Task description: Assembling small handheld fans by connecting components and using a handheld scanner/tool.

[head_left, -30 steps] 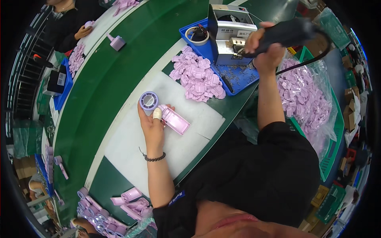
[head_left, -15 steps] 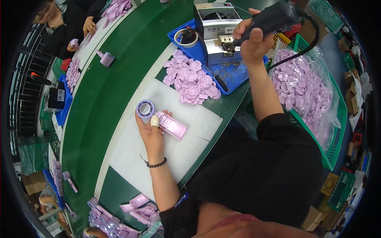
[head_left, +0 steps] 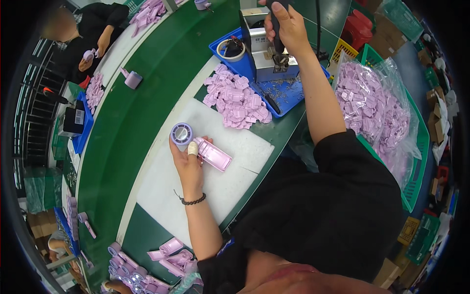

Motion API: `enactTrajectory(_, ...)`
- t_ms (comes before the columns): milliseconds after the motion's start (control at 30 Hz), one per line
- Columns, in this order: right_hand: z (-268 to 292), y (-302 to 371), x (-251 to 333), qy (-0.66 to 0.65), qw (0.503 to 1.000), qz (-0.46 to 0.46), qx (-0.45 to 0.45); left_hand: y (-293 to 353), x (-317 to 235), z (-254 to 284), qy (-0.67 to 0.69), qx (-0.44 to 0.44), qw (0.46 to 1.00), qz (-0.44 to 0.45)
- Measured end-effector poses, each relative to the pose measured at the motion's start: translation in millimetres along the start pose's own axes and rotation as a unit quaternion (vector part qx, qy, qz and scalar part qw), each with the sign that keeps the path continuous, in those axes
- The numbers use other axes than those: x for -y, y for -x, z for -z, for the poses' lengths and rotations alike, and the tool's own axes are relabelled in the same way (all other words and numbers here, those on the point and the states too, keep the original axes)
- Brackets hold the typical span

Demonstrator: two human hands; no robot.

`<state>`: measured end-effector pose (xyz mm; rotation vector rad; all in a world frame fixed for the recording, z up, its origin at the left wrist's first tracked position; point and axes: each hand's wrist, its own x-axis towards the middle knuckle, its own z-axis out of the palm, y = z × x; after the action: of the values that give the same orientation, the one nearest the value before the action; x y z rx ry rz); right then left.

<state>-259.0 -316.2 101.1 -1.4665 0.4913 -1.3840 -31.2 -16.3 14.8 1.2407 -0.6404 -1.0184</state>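
My left hand, its thumb wrapped in a pale covering, holds a handheld fan body over a white mat. The fan has a round lilac head and an open pink handle shell. My right hand is closed round a black electric screwdriver, which stands upright. Its tip is down at the front of a metal screw feeder; whether it touches a screw I cannot tell. Beside the mat lies a heap of small pink plastic covers.
The feeder stands in a blue tray with loose screws. At the right, a green basket holds bagged pink parts. A green conveyor curves past the far side, carrying a fan. More fans lie lower left. A co-worker sits opposite.
My right hand has swung the screwdriver from a slant to upright and moved it left and away, over the feeder. My left hand has shifted only slightly with the fan.
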Motion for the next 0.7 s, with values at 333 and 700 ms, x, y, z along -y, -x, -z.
enactTrajectory(333, -22, 87, 29, 0.014, 0.998, 0.002, 0.06, 3, 9, 3, 0.009, -0.016, 1.0, -0.014)
enactTrajectory(700, -154, 119, 1, -0.339, 0.926, 0.015, 0.166, 1, 11, 5, 0.021, -0.024, 0.999, -0.006)
